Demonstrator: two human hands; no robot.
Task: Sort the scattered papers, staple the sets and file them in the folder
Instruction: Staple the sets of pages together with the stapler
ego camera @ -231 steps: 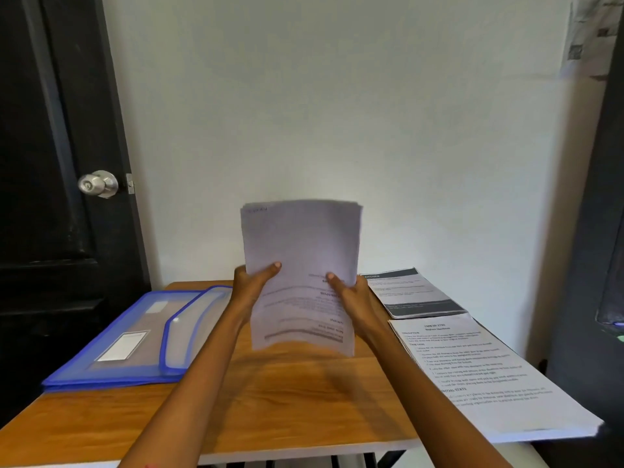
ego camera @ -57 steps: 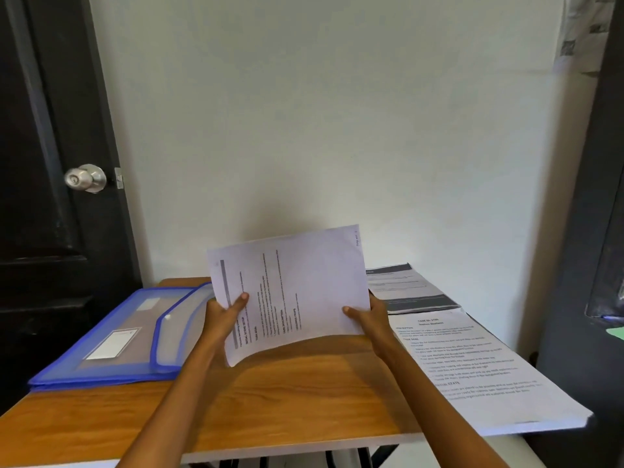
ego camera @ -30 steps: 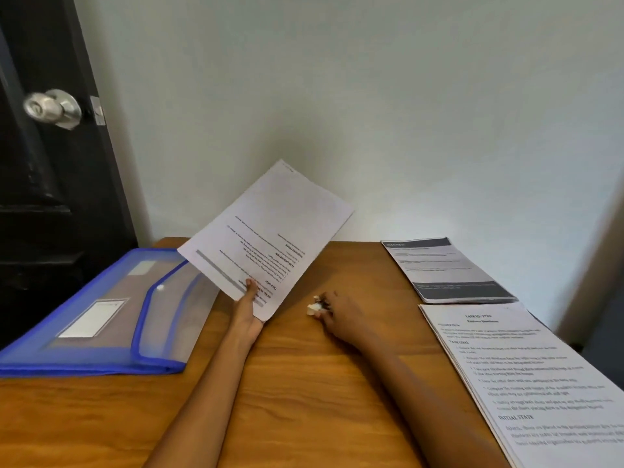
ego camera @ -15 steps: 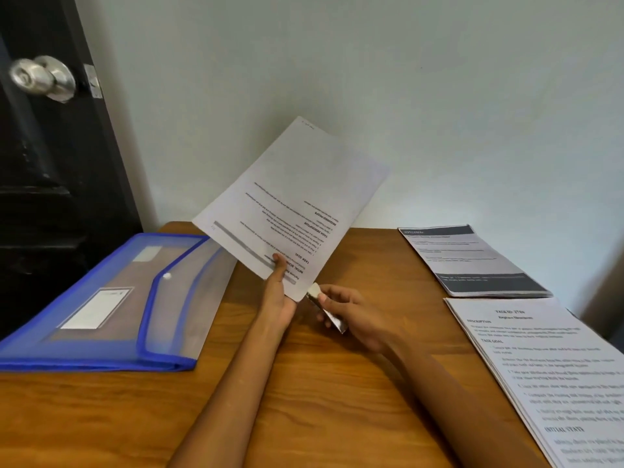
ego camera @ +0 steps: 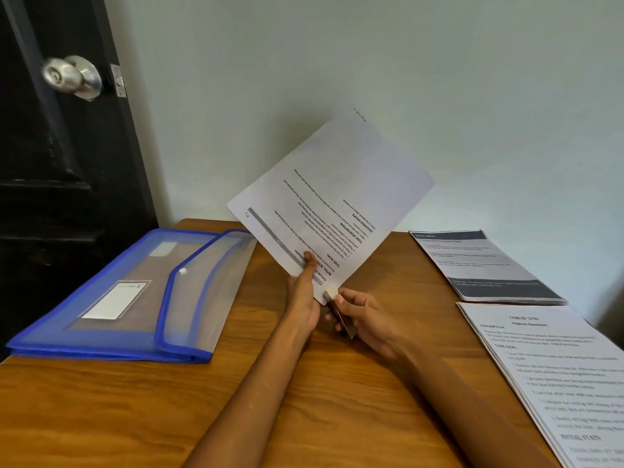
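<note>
One paper set (ego camera: 332,211), lifted at 12 o'clock over the table (ego camera: 141,410), pinched by left hand (ego camera: 301,298); one stapler (ego camera: 338,312), seemingly on its corner, gripped by right hand (ego camera: 366,319); one folder (ego camera: 135,295) at 9; two stacks (ego camera: 486,265) (ego camera: 560,373) at 3.

Matt wood-grain table (ego camera: 101,417); translucent blue plastic folder (ego camera: 135,298); shiny metal doorknob (ego camera: 72,77)

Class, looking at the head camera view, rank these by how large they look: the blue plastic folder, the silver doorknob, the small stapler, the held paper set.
1. Blue translucent plastic folder
2. Held white paper set, nearly as large, so unsure
3. Round silver doorknob
4. Small dark stapler
</note>
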